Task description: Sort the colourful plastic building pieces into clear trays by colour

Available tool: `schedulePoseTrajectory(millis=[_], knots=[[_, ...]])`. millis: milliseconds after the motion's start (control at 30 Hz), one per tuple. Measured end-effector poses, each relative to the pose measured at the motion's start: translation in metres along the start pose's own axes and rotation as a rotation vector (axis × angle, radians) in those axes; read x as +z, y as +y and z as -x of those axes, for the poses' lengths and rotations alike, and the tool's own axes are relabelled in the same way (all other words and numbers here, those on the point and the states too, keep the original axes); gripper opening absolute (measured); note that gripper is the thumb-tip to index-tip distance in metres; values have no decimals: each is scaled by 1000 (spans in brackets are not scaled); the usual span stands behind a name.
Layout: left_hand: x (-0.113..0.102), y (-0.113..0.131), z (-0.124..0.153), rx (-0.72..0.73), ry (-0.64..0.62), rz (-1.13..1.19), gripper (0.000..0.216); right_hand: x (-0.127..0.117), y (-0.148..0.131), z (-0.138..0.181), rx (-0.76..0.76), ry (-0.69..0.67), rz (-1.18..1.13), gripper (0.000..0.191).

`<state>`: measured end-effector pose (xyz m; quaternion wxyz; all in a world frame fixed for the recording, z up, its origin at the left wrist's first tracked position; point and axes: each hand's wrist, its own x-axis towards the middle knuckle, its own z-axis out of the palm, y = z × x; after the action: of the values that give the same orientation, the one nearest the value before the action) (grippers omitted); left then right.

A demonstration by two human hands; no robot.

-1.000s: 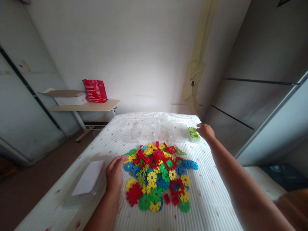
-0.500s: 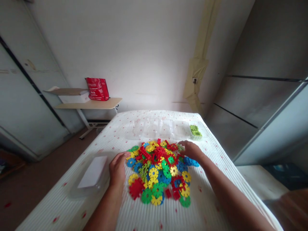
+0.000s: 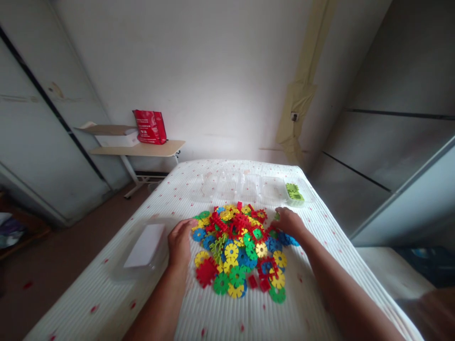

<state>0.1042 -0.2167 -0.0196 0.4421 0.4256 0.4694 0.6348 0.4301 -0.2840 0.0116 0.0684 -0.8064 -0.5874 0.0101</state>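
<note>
A heap of colourful plastic pieces, slotted discs and toothed squares in red, yellow, green and blue, lies mid-bed; a yellow disc and a red square piece are among them. My left hand rests at the heap's left edge, fingers loosely extended toward the discs and holding nothing visible. At the far right side of the heap, my right hand pinches a light green piece, largely covered by the fingers. Another light green toothed piece lies in the heap. More light green pieces sit in the rightmost compartment of the clear tray.
The clear compartmented tray stands beyond the heap on the striped white bedcover. To the left is a clear plastic box or lid with a white rectangular object. A side table bears a red bag.
My right hand has drawn slightly right, away from the heap, with the light green piece between its fingers. The left hand stays beside the heap. The whole view has shifted a little.
</note>
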Motion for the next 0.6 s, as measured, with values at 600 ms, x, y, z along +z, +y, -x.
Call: schedulePoseTrajectory(millis=[600], knots=[[1,2,2,1,4,72,19,-41,-106,45,-787,-7,-431,53]])
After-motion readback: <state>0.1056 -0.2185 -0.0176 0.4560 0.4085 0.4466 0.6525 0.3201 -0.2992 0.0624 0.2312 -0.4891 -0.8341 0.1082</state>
